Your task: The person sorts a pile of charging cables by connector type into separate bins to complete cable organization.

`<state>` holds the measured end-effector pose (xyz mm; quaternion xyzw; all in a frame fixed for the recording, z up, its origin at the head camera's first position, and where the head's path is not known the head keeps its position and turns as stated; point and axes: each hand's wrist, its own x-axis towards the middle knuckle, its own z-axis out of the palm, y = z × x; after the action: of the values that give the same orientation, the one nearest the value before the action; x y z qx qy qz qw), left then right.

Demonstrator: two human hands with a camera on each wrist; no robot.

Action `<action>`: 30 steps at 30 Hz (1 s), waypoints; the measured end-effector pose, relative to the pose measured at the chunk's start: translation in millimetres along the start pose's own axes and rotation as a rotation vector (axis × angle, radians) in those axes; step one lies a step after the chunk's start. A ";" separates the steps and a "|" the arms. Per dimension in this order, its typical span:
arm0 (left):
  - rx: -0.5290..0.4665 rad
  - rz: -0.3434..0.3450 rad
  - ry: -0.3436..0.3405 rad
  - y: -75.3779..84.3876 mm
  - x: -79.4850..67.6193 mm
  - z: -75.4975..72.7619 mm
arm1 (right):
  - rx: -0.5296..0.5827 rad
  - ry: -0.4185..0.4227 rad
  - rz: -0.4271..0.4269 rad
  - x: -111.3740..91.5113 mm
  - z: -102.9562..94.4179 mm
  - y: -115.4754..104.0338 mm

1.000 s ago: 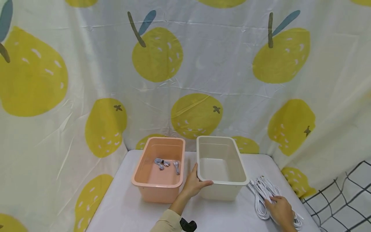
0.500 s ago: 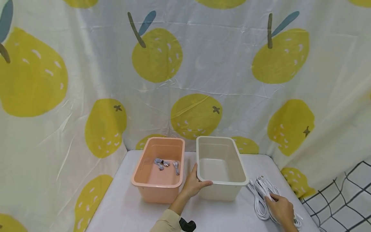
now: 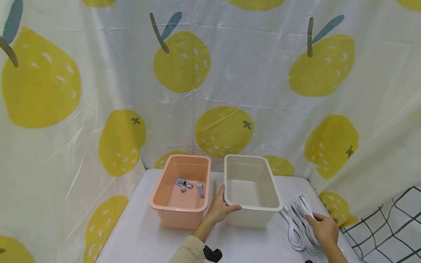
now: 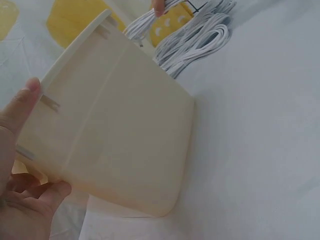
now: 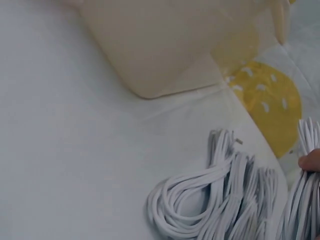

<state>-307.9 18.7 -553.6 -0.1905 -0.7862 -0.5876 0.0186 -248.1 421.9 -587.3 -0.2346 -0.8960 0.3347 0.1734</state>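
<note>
My left hand (image 3: 217, 211) holds the near left corner of a cream plastic bin (image 3: 251, 217), thumb over the front rim and fingers along the side. The bin's inside is bare. To its right, my right hand (image 3: 323, 230) pinches a coiled bundle of white cable (image 3: 305, 205), lifted beside other coils. Those white cable coils (image 5: 225, 195) lie on the table in the right wrist view. In the left wrist view, the fingers (image 4: 55, 192) curl at the bin's side below its rim.
A peach plastic bin (image 3: 179, 220) stands left of the cream one, with small grey cables (image 3: 185, 184) inside. A fruit-print sheet (image 3: 230, 80) hangs behind the white table (image 3: 131, 237). Black wire mesh (image 3: 388, 226) stands at the right. A small dark object (image 3: 308, 261) shows at the bottom edge.
My right hand has raised a white cable bundle up and slightly away from the coils beneath. The left hand and both bins stay in place; the head view has shifted slightly.
</note>
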 end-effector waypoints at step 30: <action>0.005 -0.009 0.002 1.7 -2.2 1.5 | 0.014 -0.036 -0.289 38.6 -24.1 -106.1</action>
<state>-305.0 20.0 -553.0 -0.1864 -0.7886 -0.5858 0.0170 -301.2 384.5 -491.8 -0.0959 -0.9211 0.3165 0.2055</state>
